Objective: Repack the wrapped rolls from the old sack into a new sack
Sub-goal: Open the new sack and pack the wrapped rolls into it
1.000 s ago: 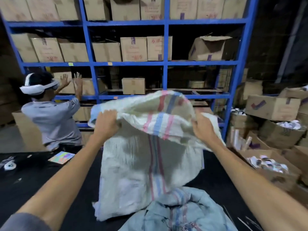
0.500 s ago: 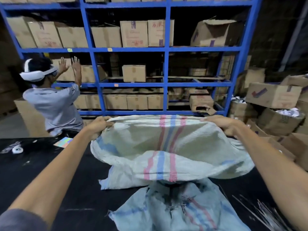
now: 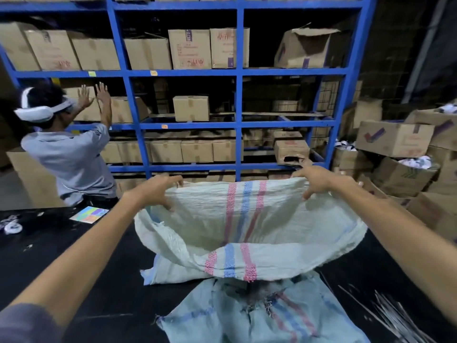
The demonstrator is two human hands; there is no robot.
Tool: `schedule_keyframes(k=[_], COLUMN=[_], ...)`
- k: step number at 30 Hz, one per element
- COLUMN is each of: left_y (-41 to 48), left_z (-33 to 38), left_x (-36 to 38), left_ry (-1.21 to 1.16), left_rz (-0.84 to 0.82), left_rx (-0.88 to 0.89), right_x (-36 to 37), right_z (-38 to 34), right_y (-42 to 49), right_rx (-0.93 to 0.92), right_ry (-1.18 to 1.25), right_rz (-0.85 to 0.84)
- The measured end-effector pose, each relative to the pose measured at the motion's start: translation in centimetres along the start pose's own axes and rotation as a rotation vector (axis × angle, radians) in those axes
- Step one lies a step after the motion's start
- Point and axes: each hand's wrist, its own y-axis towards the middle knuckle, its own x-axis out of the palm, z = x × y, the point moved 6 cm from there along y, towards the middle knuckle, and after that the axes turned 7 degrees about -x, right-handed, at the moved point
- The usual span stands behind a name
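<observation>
A white woven sack [image 3: 247, 219] with pink and blue stripes lies on the black table [image 3: 61, 256], its mouth spread wide toward me. My left hand [image 3: 158, 189] grips the far rim at the left corner. My right hand [image 3: 316, 180] grips the far rim at the right corner. A worn, greyer sack [image 3: 259, 313] with a torn, frayed spot lies flat nearest me, partly under the white sack's near rim. No wrapped rolls show in either sack.
A blue steel rack [image 3: 237, 73] full of cardboard boxes stands behind the table. A person [image 3: 69, 149] at the left reaches to a shelf box. Open cartons [image 3: 395, 137] pile up at the right. A coloured card [image 3: 90, 214] and thin sticks [image 3: 385, 315] lie on the table.
The white sack was held up high a second ago; both hands brought it down onto the table and pulled its mouth wide open. The camera tilted down slightly.
</observation>
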Motion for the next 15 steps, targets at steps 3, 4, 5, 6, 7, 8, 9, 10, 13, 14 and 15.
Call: schedule_keyframes(k=[3, 4, 5, 6, 7, 8, 9, 10, 13, 14, 15], left_y=[0.0, 0.1, 0.3, 0.5, 0.6, 0.9, 1.0, 1.0, 2.0, 2.4, 2.4], left_z=[0.8, 0.6, 0.6, 0.6, 1.2, 1.7, 2.4, 3.2, 4.6, 4.2, 4.1], left_x=[-0.4, -0.2, -0.1, 0.3, 0.2, 0.3, 0.0, -0.4, -0.5, 0.1, 0.4], left_ry=[0.139, 0.102, 0.050, 0.035, 0.103, 0.174, 0.212, 0.189, -0.465, -0.820, -1.178], left_rz=[0.290, 0.298, 0.259, 0.210, 0.183, 0.161, 0.132, 0.102, 0.173, 0.195, 0.214], left_rx=[-0.050, -0.088, -0.143, -0.208, -0.289, -0.404, -0.514, -0.589, -0.708, -0.753, -0.816], right_x=[-0.2, -0.3, -0.4, -0.5, -0.4, -0.2, -0.1, 0.3, 2.6, 3.8, 4.6], right_z=[-0.6, -0.5, -0.5, -0.9, -1.8, -2.9, -4.2, -4.7, -3.9, -3.2, -1.8], right_y=[0.8, 0.9, 0.9, 0.8, 0.7, 0.6, 0.1, 0.4, 2.1, 3.5, 4.9], right_rx=[0.009, 0.078, 0.174, 0.284, 0.399, 0.493, 0.594, 0.675, 0.733, 0.655, 0.574], right_ry=[-0.205, -0.305, -0.447, -0.567, -0.593, -0.521, -0.387, -0.176, 0.643, 0.850, 0.947], right_rz=[0.169, 0.231, 0.299, 0.353, 0.383, 0.396, 0.411, 0.441, 0.551, 0.531, 0.476])
